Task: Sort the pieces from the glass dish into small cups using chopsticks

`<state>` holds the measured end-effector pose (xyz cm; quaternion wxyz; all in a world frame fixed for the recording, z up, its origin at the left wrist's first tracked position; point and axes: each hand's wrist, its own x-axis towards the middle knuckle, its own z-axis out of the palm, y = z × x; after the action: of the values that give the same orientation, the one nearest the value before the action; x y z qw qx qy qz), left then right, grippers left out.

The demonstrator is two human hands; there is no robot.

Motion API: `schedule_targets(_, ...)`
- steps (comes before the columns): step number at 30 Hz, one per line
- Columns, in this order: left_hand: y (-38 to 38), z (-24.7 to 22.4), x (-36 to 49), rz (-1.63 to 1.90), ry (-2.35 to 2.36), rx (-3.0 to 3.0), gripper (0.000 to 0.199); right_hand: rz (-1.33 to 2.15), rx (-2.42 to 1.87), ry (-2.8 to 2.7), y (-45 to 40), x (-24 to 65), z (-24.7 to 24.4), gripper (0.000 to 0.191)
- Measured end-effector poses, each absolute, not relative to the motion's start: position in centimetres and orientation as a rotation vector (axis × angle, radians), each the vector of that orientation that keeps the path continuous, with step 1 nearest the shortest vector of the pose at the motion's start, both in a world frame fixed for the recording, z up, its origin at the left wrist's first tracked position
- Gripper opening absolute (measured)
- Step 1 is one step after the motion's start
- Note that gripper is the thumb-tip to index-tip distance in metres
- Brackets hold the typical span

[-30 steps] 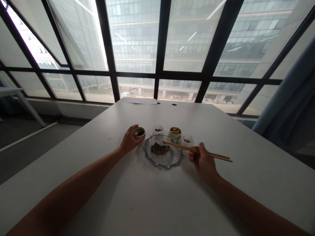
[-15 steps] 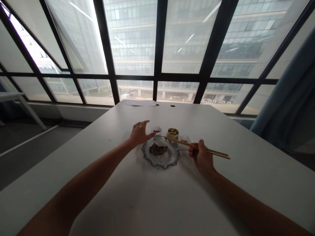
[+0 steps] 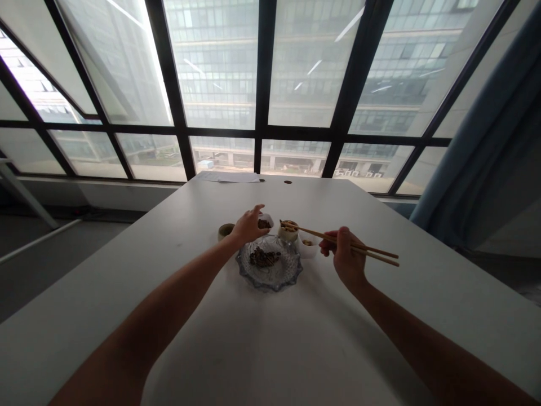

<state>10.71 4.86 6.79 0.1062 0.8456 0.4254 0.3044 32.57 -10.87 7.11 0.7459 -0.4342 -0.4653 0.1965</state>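
Observation:
My left hand [image 3: 248, 225] reaches over the back left of a scalloped clear glass plate [image 3: 291, 274]. Its thumb and fingers curve round a small white cup [image 3: 269, 219] that holds brown bits. My right hand [image 3: 349, 256] grips a pair of wooden chopsticks [image 3: 321, 234], their tips over a cream-coloured cup [image 3: 288, 233] of light brown pieces. A dark speck shows near the tips, too small to name. On the plate lies a heap of dark brown pieces [image 3: 262, 257].
Right of the cream-coloured cup stands a white cup [image 3: 307, 248] with pale pieces in it. A dark-mouthed round cup [image 3: 225, 230] sits left of my left wrist. White papers [image 3: 230, 177] lie at the table's far edge, before the windows. A blue curtain [image 3: 469, 141] hangs at right.
My left hand has closed in round the small white cup, which now shows more of its contents. The chopstick tips have moved over the cream-coloured cup. The view has shifted slightly right.

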Motion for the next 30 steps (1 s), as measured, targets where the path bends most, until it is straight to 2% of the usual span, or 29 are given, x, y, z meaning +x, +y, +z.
schedule_targets(11, 4.3, 6.7, 10.5, 0.999, 1.192, 2.493, 0.078, 0.456, -1.059, -1.384, -5.3, 31.2, 8.4, 0.061)
schedule_targets(15, 4.5, 6.5, 10.4, 0.941, 1.242, 2.472, 0.078, 0.387, -1.109, -1.340, -6.8, 32.4, 10.3, 0.063)
schedule_targets(20, 5.0, 6.3, 10.6, 0.826, 1.357, 2.423, 0.075, 0.418, -1.236, -1.894, -9.4, 33.4, 13.0, 0.062)
schedule_targets(24, 5.0, 6.3, 10.4, 0.783, 1.381, 2.433, 0.074, 0.350, -1.176, -2.130, -9.7, 32.9, 13.3, 0.060)
schedule_targets(30, 3.5, 6.1, 7.2, 0.997, 1.335, 2.594, 0.058, 0.362, -1.070, -2.219, -9.3, 32.2, 12.6, 0.058)
